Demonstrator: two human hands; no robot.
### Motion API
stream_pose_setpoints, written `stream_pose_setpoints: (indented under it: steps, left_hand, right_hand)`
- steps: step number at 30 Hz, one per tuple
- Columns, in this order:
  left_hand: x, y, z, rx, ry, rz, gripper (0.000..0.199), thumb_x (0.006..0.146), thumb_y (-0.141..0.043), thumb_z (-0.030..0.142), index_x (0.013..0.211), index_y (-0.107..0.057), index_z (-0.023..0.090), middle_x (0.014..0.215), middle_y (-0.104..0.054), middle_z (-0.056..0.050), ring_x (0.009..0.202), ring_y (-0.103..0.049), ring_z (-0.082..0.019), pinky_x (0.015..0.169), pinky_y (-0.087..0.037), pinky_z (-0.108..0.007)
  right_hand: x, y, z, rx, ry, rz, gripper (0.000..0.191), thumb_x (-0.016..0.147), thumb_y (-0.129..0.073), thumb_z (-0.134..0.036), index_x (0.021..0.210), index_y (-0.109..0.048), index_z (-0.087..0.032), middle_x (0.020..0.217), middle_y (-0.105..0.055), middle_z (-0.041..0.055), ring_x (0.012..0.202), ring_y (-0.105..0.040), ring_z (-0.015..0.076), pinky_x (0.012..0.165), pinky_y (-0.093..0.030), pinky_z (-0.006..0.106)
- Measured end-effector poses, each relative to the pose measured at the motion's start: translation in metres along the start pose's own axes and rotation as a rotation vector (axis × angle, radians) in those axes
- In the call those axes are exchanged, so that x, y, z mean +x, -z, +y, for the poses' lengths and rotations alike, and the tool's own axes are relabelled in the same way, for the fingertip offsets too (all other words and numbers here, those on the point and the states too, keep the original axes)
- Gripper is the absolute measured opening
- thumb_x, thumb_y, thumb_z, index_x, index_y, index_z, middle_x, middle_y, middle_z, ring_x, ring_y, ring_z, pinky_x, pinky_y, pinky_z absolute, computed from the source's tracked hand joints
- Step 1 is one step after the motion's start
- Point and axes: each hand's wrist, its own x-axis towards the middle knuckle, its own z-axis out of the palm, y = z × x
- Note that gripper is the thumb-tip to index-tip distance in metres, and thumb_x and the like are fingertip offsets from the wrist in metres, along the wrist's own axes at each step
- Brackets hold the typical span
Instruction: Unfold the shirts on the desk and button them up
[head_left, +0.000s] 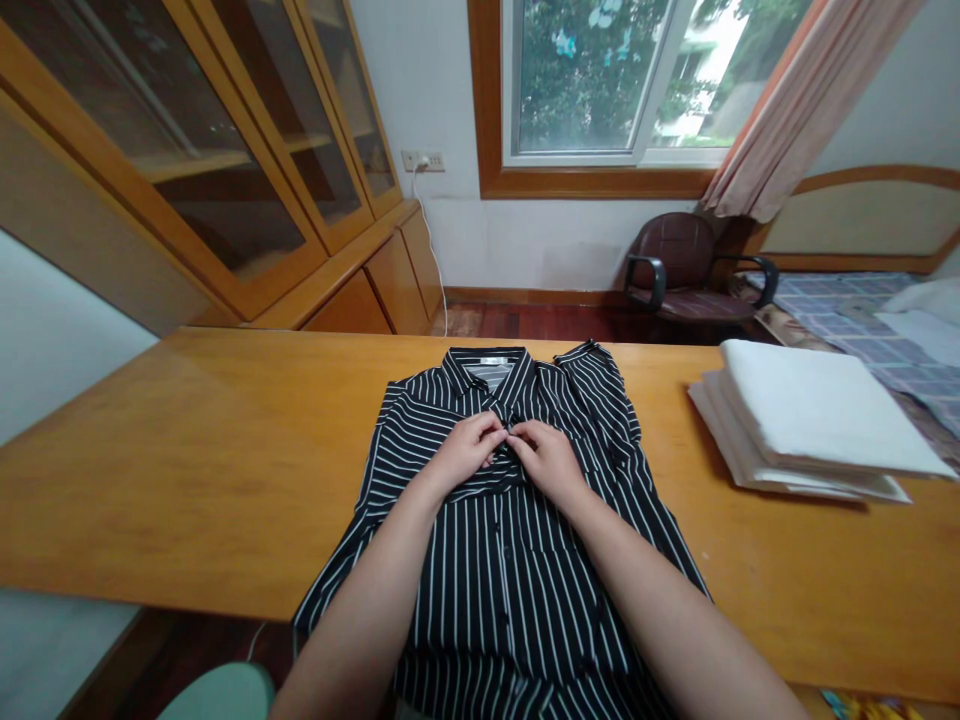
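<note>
Far left, glass-doored cabinet (330,240); near left, green stool (225,692) beside the counter (225,460). Black-and-white striped shirt (465,560) lies front up in the middle of the counter, collar at the far side, lower part toward the near edge. Left hand (466,450) pinches the shirt front just below the collar. Right hand (551,460) pinches the same spot from the right, fingertips meeting the left's. Button between them: can't tell, fingers cover it. Step in hand looks like working a front fastening; next move seems to call for a steady left pinch and fine right-finger work, fabric kept flat. Right: white stack (817,400), well apart from the hands.
</note>
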Motion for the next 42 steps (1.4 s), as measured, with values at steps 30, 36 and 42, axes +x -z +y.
stream_pose_setpoints:
  steps: [30, 36, 42]
  left_hand:
    - [0.004, 0.002, -0.006, -0.204, 0.168, 0.366, 0.03, 0.089, -0.055, 0.049, 0.086, -0.058, 0.019, 0.058, -0.054, 0.005, 0.049, -0.049, -0.01, 0.046, -0.035, -0.018]
    - [-0.001, 0.005, 0.002, -0.156, -0.038, 0.469, 0.028, 0.094, -0.053, 0.046, 0.09, -0.062, 0.02, 0.081, -0.063, -0.001, 0.073, -0.061, -0.016, 0.066, -0.05, -0.026]
    - [-0.016, -0.002, 0.025, 0.386, -0.179, 0.147, 0.045, 0.088, -0.065, 0.044, 0.131, -0.06, 0.032, 0.138, -0.057, -0.005, 0.127, -0.05, -0.028, 0.11, -0.037, -0.045]
  right_hand:
    - [0.002, 0.01, -0.003, 0.331, -0.223, 0.3, 0.021, 0.089, -0.06, -0.042, 0.089, -0.062, -0.021, 0.069, -0.056, -0.0014, 0.064, -0.054, 0.0159, 0.062, -0.045, 0.027]
    - [0.002, 0.009, 0.002, 0.379, -0.204, 0.308, 0.02, 0.089, -0.059, -0.042, 0.087, -0.056, -0.022, 0.081, -0.057, 0.0007, 0.076, -0.056, 0.0172, 0.071, -0.048, 0.027]
    - [0.003, 0.011, 0.003, 0.451, -0.217, 0.261, 0.022, 0.088, -0.059, -0.044, 0.09, -0.056, -0.023, 0.083, -0.059, 0.0016, 0.077, -0.058, 0.0177, 0.072, -0.051, 0.029]
